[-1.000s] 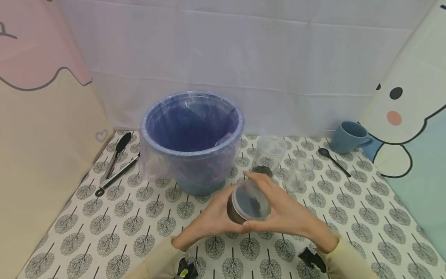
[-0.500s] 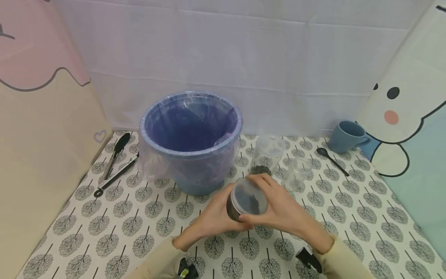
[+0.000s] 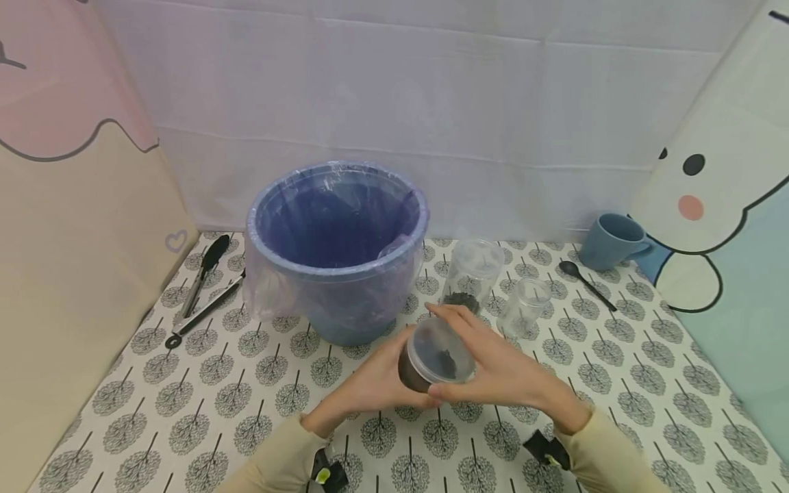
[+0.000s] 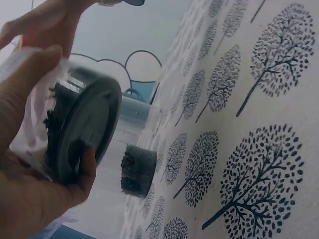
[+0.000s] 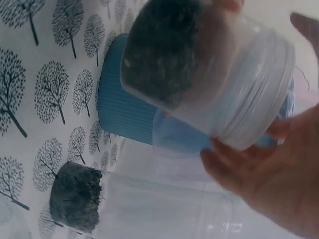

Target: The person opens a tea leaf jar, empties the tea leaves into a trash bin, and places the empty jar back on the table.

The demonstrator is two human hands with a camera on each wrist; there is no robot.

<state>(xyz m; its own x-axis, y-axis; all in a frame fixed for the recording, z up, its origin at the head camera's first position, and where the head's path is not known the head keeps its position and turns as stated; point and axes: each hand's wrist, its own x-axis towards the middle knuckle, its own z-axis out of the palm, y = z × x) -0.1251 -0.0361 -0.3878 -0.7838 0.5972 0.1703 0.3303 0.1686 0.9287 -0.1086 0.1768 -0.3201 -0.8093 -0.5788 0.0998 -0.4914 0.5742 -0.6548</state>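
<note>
A clear jar [image 3: 409, 373] with dark, leaf-like bits at the bottom is held tilted above the patterned cloth, its translucent lid [image 3: 439, 352] facing up. My left hand [image 3: 382, 380] grips the jar's body from the left, and the left wrist view shows fingers curled under its base [image 4: 97, 124]. From the right, my right hand [image 3: 508, 366] holds the lid's rim, thumb at the near side and forefinger raised away from it. In the right wrist view, fingertips of this hand [image 5: 279, 174] lie right at the lid [image 5: 264, 94].
A blue bucket [image 3: 345, 274] lined with a clear bag stands behind the hands. Beyond the right hand are a tall clear jar [image 3: 473, 267] with dark bits and a smaller jar [image 3: 524, 308]. Tongs [image 3: 206, 291] lie left; a black spoon [image 3: 588, 284] and blue mug [image 3: 610, 243] are right.
My right hand's fingers closed in along the lid half a second ago, then shifted back, the forefinger lifting off. The left hand has kept its grip on the jar almost unmoved.
</note>
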